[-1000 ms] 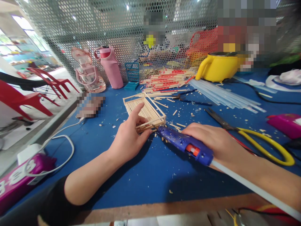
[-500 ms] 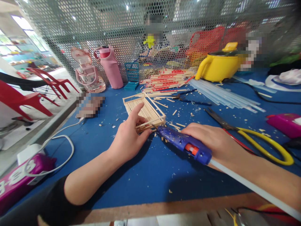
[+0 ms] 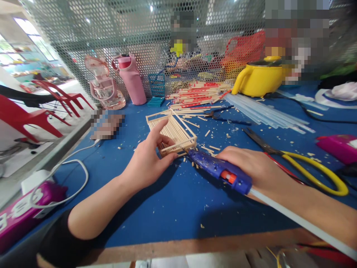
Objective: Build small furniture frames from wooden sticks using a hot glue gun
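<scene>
While the right hand [image 3: 247,167] wrapped round a blue glue gun [image 3: 210,163], its fingers largely hidden behind the body, the nozzle pointed at the near right corner of a small stick tray [image 3: 174,130]; whether the tip touched the wood was hard to tell. A long pale glue rod [image 3: 295,216] ran out of the back of the gun, along the right forearm. The left hand [image 3: 146,160] was at the near side of the tray, which lay between its thumb and curled fingers, the index finger stretched out over the slatted floor. The tray sat near the middle of the blue table [image 3: 173,216], its thin rails raised above the slats.

Wood scraps were scattered around it. Behind lay a heap of sticks with red wrappers [image 3: 199,95], with pliers [image 3: 232,120] just in front and translucent glue sticks [image 3: 264,111] to the right, near a yellow pot [image 3: 260,80]. Yellow-handled scissors [image 3: 275,151] rested beyond the right hand. A pink bottle [image 3: 134,85] stood at the back left, before a perforated metal screen [image 3: 134,22].
</scene>
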Tool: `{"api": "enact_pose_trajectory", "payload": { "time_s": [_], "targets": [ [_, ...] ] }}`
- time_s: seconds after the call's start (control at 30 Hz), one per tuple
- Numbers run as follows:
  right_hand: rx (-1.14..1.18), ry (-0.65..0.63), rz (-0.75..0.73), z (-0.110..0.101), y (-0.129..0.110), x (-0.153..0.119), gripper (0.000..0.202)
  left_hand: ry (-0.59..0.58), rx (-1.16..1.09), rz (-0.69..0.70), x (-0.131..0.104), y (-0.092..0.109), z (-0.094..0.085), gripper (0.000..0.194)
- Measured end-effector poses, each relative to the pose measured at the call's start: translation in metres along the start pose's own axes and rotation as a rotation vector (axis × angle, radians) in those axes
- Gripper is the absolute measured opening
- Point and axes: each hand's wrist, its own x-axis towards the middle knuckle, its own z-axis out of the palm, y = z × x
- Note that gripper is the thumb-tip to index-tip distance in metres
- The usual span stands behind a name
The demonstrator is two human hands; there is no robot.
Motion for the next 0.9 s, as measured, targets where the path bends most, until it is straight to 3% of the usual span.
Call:
{"api": "enact_pose_trajectory", "payload": {
  "time_s": [0.67,0.9],
  "targets": [
    [-0.036,-0.04,0.066,0.0012,-0.0048,0.0053,0.017,-0.04,0.057,-0.02,0.0012,0.0023,-0.0036,0.082],
    [-0.095,0.008,0.021,0.0014,-0.0055,0.0034,0.021,-0.04,0.054,-0.025,0.0017,0.0025,-0.0038,0.081]
  ]
}}
